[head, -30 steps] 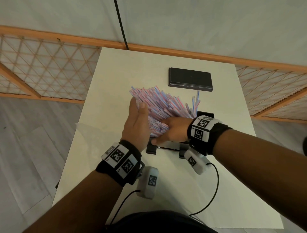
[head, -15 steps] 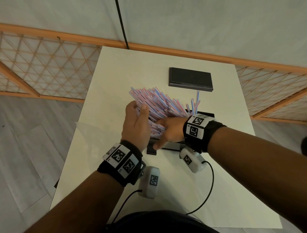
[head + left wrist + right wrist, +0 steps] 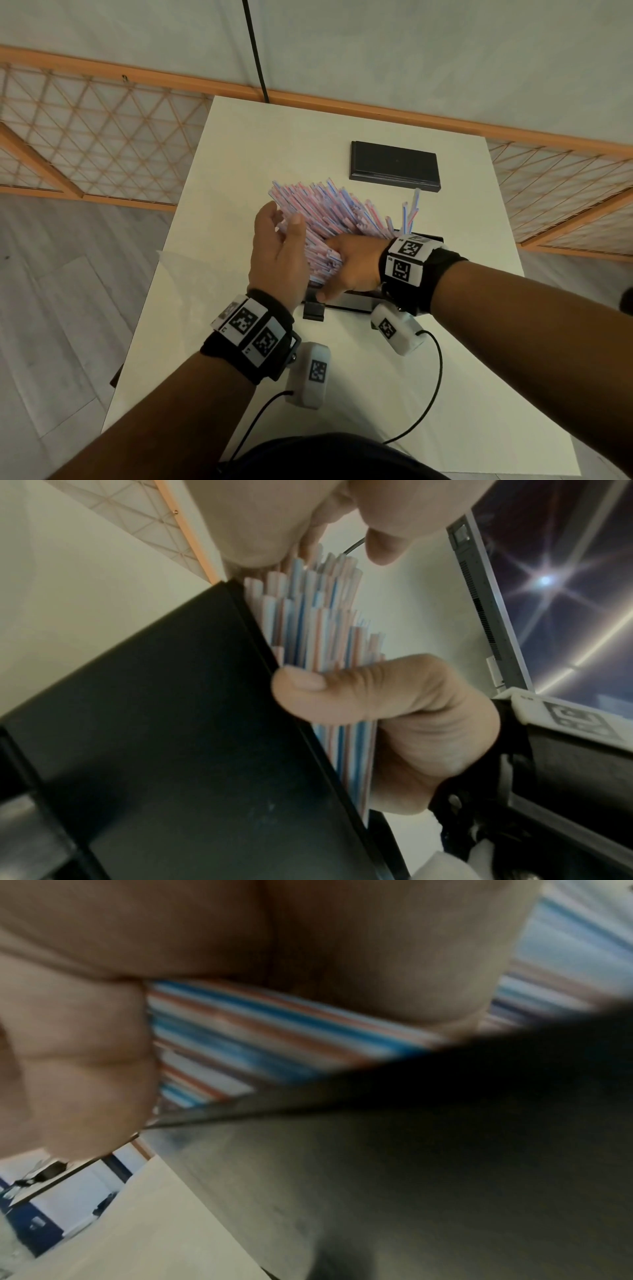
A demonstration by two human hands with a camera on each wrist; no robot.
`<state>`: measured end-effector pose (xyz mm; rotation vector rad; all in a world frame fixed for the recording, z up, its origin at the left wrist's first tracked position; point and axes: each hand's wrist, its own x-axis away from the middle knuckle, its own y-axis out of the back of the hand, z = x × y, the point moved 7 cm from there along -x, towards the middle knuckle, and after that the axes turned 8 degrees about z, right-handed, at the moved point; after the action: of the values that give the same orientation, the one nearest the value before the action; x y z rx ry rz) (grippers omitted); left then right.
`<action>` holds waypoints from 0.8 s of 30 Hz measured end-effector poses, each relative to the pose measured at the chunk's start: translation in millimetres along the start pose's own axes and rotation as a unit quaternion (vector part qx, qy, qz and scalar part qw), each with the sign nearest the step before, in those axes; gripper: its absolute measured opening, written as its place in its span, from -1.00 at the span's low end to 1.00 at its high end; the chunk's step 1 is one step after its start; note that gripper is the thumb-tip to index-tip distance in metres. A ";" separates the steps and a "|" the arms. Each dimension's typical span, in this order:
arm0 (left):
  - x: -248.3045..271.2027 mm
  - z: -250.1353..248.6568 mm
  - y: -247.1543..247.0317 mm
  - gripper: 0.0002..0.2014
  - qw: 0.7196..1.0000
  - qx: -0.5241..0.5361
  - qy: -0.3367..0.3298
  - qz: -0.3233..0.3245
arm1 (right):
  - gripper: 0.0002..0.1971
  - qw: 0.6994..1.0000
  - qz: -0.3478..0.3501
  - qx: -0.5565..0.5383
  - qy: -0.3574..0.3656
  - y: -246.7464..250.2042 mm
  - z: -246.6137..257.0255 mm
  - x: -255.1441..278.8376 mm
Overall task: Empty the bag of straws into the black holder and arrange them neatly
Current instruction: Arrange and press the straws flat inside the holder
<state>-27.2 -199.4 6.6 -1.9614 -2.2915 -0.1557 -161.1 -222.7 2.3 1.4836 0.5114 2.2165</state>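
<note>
Since a second earlier the left hand [image 3: 279, 253] had slid up the leaning straws [image 3: 329, 219], fingers loosely spread against them, while the right hand [image 3: 349, 267] gripped their base in the black holder [image 3: 346, 301], so tidying looked under way.

No word, brand name or number can be read anywhere. The only signs are black-and-white square coded markers: two on the white plate of the black band on the left wrist [image 3: 251, 329], two on the same kind of plate on the right wrist [image 3: 407, 257], and one each on the white camera pods [image 3: 317, 371] hanging just below those bands. Tiny characters beside the markers are too small to read.
</note>
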 end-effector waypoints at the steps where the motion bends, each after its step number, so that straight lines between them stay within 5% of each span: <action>1: 0.2 -4.1 0.2 -0.41 1.000 -0.011 -0.007 -0.001 | -0.10 1.000 -0.013 -0.005 0.005 2.2 1.9 -0.5; 4: -1.3 -7.9 -5.3 -0.32 0.998 -0.039 -0.025 0.030 | -0.42 0.998 -0.051 0.004 0.034 6.7 11.3 1.6; 7: 1.0 -2.7 -16.9 -0.50 0.990 -0.109 -0.025 0.088 | -0.52 0.995 -0.061 0.054 0.058 0.8 20.9 2.8; 12: 1.8 2.7 -10.9 -0.32 0.988 -0.124 0.030 0.082 | -0.28 0.984 -0.156 0.041 0.082 -2.2 12.2 11.3; 15: -4.3 8.3 -7.1 -0.18 0.988 -0.117 0.058 0.078 | -0.40 0.972 -0.205 0.024 0.111 3.6 5.2 34.3; 18: -5.4 18.3 -10.8 -0.28 0.977 -0.178 0.057 0.107 | -0.58 0.957 -0.255 0.040 0.133 2.8 -6.1 59.6; 24: 0.7 21.6 -20.5 -0.09 0.970 -0.142 0.099 0.172 | -0.53 0.982 -0.187 0.028 -0.005 -16.2 -64.0 63.3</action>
<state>-48.1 -198.5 -14.6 -2.3200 -1.8569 -0.6429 -240.0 -179.6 19.8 1.2983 0.7843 1.9142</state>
